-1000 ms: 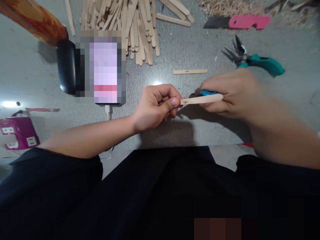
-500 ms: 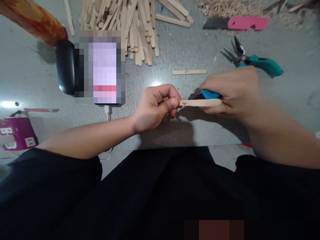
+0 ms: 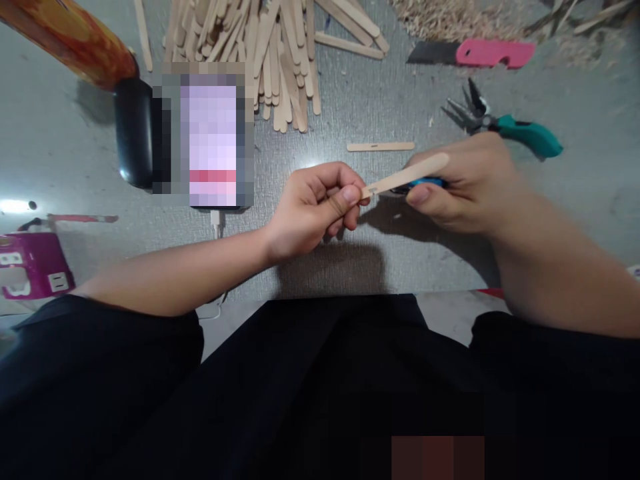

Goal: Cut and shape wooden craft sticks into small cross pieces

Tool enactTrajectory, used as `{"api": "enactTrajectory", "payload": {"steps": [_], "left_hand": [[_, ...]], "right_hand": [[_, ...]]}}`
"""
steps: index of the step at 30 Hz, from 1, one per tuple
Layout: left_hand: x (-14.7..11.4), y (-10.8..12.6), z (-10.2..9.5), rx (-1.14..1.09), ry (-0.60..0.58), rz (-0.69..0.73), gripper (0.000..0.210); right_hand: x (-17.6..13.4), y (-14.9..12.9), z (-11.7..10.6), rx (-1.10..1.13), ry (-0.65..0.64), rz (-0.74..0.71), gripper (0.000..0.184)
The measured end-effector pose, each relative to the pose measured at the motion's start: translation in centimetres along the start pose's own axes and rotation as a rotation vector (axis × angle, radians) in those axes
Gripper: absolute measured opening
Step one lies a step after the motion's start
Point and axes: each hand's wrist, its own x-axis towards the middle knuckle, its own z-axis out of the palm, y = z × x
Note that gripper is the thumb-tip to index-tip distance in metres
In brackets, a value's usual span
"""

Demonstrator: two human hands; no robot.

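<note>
My left hand pinches a wooden craft stick between thumb and fingers, close to one end. Small dark marks show on the stick just beyond the fingertips. The stick slants up to the right, and its far rounded end passes over my right hand. That hand is closed round a blue-handled tool; its dark, narrow front points towards the marked part of the stick, and its exact kind is hidden by the fingers. Above the hands, another craft stick with a dark mark lies flat on the table.
Many loose craft sticks are heaped at the back. Green-handled pliers and a pink cutter knife lie at the right, near wood shavings. At the left are a phone on a cable, a black case and a purple power strip.
The stick's far end has swung upward, from nearly level to slanted. My right hand has turned, so its thumb shows below the tool. My left hand keeps its pinch.
</note>
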Motion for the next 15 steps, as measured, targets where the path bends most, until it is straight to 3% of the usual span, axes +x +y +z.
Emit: {"api": "enactTrajectory", "payload": {"steps": [4,9,14,15], "left_hand": [[0.0,0.0,0.1,-0.033,0.002,0.002,0.058],[0.1,0.2,-0.2,-0.152,-0.130,-0.140,0.051],[0.3,0.7,-0.6,-0.303,-0.279,-0.332,0.035],[0.4,0.8,-0.7,-0.318,-0.309,-0.366,0.034]], "right_hand": [[0.0,-0.6,0.0,-0.009,0.067,0.009,0.071],[-0.4,-1.3,-0.1,-0.049,0.092,0.158,0.077],[-0.7,-1.9,1.1,0.138,0.445,0.152,0.049],[-0.6,-2.1,1.3,0.193,0.440,0.197,0.042]]}}
